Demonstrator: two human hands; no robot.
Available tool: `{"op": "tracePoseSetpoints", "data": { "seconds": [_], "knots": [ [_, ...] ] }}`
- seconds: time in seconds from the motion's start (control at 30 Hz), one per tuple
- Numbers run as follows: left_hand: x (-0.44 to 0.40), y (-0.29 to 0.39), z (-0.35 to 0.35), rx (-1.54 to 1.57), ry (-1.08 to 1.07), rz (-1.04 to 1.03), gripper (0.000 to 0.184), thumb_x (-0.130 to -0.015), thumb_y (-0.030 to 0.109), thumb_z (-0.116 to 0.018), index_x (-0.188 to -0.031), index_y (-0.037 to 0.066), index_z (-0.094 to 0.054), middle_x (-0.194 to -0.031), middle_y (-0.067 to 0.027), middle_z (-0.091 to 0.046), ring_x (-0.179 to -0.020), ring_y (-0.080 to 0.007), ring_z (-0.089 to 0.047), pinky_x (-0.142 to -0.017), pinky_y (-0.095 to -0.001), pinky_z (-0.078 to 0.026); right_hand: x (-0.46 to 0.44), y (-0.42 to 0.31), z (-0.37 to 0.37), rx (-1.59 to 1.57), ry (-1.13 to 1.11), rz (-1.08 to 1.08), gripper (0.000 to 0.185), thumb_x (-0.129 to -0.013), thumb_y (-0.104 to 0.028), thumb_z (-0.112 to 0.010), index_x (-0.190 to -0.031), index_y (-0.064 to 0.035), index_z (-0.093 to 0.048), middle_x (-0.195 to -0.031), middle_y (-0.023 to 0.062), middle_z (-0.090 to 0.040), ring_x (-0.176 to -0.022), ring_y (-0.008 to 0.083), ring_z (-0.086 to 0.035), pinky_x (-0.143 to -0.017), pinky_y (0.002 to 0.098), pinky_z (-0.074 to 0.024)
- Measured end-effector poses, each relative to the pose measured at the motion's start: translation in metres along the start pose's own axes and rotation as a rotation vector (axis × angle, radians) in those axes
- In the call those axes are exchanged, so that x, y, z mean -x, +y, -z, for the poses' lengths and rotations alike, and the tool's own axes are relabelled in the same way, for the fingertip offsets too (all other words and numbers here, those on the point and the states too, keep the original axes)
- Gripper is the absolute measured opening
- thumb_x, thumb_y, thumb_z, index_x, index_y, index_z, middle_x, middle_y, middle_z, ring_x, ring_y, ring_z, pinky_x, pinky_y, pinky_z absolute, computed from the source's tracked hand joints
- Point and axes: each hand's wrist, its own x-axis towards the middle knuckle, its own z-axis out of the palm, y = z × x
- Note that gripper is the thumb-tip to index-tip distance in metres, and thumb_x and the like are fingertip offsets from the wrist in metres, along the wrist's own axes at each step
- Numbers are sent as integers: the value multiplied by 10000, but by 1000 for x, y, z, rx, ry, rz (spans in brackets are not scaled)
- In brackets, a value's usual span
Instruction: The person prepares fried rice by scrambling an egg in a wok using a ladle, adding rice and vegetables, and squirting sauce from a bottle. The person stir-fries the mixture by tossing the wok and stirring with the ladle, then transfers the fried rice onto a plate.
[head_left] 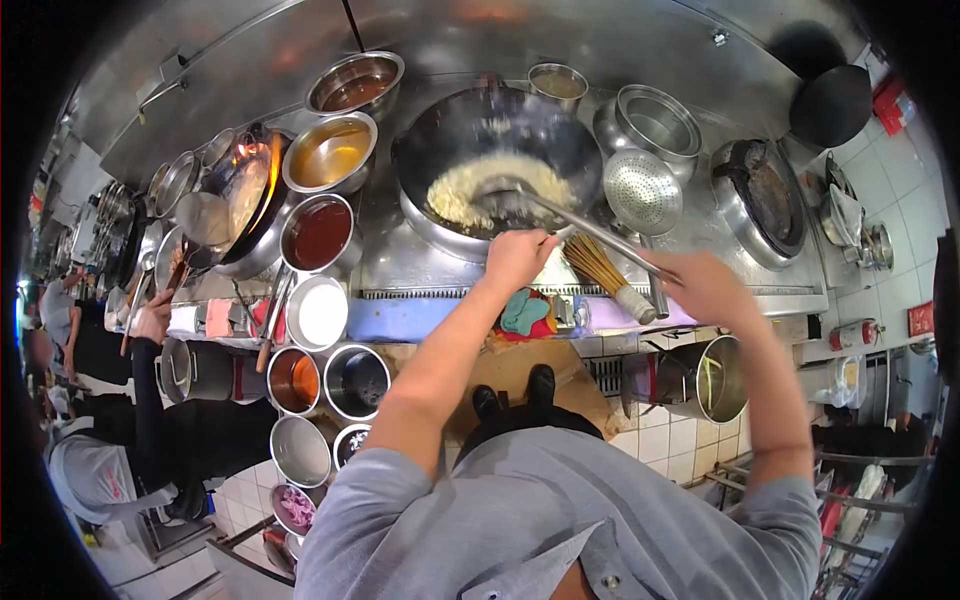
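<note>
A black wok (420, 160) sits on the burner in front of me, with pale, crumbly food (455, 190) in it, some of it blurred by motion. My left hand (520, 258) is closed at the wok's near rim; the exact part it grips is hidden by the fingers. Wrapped round the long handle of a metal ladle (580, 222) is my right hand (695, 282), to the right of the wok. The ladle's bowl rests in the food. Below the handle lies a bamboo brush (598, 268), near a green and red cloth (524, 312).
Left of the wok stand bowls of yellow liquid (328, 153) and dark red sauce (317, 233). A perforated strainer (643, 192) and a metal pot (657, 125) are on the right. Further left, a co-worker's hand (153, 318) is near another wok (250, 195) with flames behind it.
</note>
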Motion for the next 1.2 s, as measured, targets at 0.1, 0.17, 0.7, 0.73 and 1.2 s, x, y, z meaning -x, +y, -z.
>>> {"op": "tracePoseSetpoints", "data": {
  "seconds": [0.1, 0.17, 0.7, 0.73, 1.2],
  "knots": [
    [46, 3, -24, 28, -181, 152, 283, -913, 358, -600, -853, 118, -737, -659, -169, -651, -631, -387, -640, -634, -482, -521, -40, -17, -30, 38, 27, -171, 474, -883, -148, -546, -1347, -245, -549, -862, 224, -659, -799, 406, -639, -740, 481, -507],
    [72, 32, -7, 47, -216, 110, 291, -905, 374, -605, -854, 123, -741, -657, -176, -652, -633, -392, -642, -668, -481, -531, -39, -26, -30, 29, 109, -208, 470, -891, -143, -533, -1351, -237, -543, -863, 226, -663, -805, 411, -642, -756, 497, -508],
    [-16, 27, 35, -21, -131, 53, 340, -919, 389, -583, -786, 105, -715, -659, -163, -647, -630, -385, -632, -626, -478, -517, 6, -24, 48, 126, -102, -48, 434, -855, -196, -615, -1289, -205, -604, -878, 164, -676, -794, 378, -638, -713, 458, -501],
    [2, 17, 10, -41, -99, 93, 326, -916, 388, -586, -811, 114, -727, -675, -165, -654, -644, -385, -639, -637, -480, -522, -17, -20, 22, 123, -55, -55, 429, -863, -187, -602, -1292, -200, -599, -885, 173, -675, -804, 389, -633, -726, 469, -498],
    [10, -46, -5, -163, 110, 125, 294, -914, 354, -583, -800, 102, -681, -788, -91, -657, -852, -287, -624, -836, -459, -438, 61, 49, -45, 217, -125, -350, 530, -930, -215, -560, -1435, -200, -401, -839, 244, -656, -799, 433, -646, -699, 524, -498]
  ]
}}
